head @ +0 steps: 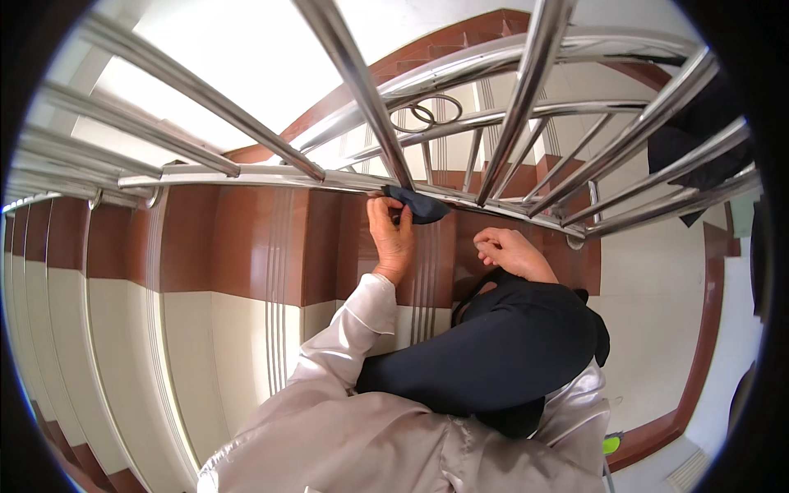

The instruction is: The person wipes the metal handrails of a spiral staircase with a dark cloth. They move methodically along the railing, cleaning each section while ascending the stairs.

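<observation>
Pinched in my left hand (pixel 391 237) is a dark blue cloth (pixel 420 205). It presses against the lower rail (pixel 259 174) of a stainless steel railing, at the foot of one upright bar (pixel 363 92). My right hand (pixel 513 254) hangs above my bent knee, its fingers loosely curled and no object visible in them. Below both hands are brown-edged stair treads (pixel 382 246) with dark grooved strips (pixel 425 265). Part of my right forearm is hidden behind my dark trouser leg (pixel 493 351).
Cream and brown steps (pixel 185 320) descend or rise to the left; which, I cannot tell. A curved handrail (pixel 456 68) and another flight lie beyond the bars. Dark fabric (pixel 703 142) hangs at the upper right. A bright green object (pixel 611 445) sits at the lower right.
</observation>
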Motion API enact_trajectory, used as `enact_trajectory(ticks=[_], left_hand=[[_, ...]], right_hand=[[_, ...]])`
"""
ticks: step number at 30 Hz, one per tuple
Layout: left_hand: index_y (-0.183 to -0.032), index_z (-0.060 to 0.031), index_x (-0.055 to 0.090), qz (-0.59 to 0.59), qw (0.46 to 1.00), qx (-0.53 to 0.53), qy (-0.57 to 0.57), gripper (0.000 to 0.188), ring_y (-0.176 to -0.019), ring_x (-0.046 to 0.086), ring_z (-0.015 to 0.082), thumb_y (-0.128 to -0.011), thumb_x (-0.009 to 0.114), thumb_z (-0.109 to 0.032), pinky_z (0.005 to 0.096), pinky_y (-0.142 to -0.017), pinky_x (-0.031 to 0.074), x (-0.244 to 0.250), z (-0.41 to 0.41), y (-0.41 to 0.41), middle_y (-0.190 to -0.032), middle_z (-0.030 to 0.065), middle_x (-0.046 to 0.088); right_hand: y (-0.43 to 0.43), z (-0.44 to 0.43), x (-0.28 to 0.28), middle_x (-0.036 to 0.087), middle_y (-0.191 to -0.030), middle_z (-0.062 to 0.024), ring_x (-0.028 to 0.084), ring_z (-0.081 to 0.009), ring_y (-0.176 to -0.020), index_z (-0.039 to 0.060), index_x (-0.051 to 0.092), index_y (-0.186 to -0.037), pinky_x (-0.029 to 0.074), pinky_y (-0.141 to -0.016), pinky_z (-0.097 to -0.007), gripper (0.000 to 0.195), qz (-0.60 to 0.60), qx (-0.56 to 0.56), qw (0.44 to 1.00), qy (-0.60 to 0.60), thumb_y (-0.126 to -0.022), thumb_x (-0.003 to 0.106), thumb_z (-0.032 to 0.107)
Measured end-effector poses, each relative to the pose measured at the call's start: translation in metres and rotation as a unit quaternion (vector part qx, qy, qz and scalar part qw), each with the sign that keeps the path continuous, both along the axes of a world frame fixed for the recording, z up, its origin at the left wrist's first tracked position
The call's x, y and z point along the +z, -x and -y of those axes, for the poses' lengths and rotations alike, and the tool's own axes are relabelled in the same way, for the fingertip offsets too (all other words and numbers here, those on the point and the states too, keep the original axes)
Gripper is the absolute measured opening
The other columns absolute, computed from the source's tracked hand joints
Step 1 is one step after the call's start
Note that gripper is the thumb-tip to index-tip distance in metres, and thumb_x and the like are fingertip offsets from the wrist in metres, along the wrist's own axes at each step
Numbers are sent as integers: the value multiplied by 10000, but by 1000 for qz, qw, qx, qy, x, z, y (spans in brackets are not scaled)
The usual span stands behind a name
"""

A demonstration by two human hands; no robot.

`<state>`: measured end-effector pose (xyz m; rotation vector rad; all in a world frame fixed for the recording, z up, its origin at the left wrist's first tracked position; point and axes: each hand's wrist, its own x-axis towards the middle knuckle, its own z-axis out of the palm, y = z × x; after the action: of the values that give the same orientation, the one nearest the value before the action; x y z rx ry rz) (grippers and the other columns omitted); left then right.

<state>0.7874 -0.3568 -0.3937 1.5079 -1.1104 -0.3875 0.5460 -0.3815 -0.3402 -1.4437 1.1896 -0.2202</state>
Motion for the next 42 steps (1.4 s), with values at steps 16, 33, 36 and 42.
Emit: enact_trajectory(ticks=[16,33,36,42], left_hand=[[-1021,-50,576,-394,900,-41,-183,178,-848,684,198,-951,695,-163,361,-680,618,-31,18,52,-952,64,642],[-1190,9,611,-353,899,-138,-217,370,-879,621,135,-955,711,-259,293,-776,512,-71,24,77,-1013,51,667],[-1166,7,610,-335,906,-141,-218,354,-857,613,124,-952,715,-254,285,-766,508,-59,21,80,-1006,48,667],[-1139,7,601,-311,906,-164,-237,312,-868,611,117,-949,709,-215,279,-764,508,-50,17,82,-993,48,669]], right_hand=[[2,-4,-25,705,-858,-123,699,-217,-792,-5,653,-1138,537,-722,-359,273,-82,87,983,138,-951,618,190],[-17,-5,-38,665,-1104,-54,661,-161,-956,58,619,-1159,549,-834,-337,271,303,-343,864,-210,-970,640,250],[-16,2,-58,658,-1079,-65,661,-175,-926,49,618,-1125,555,-830,-357,258,292,-364,853,-234,-969,633,253],[-16,12,-100,659,-1037,-49,640,-170,-924,77,608,-1077,549,-798,-379,303,358,-484,761,-240,-954,662,349]])
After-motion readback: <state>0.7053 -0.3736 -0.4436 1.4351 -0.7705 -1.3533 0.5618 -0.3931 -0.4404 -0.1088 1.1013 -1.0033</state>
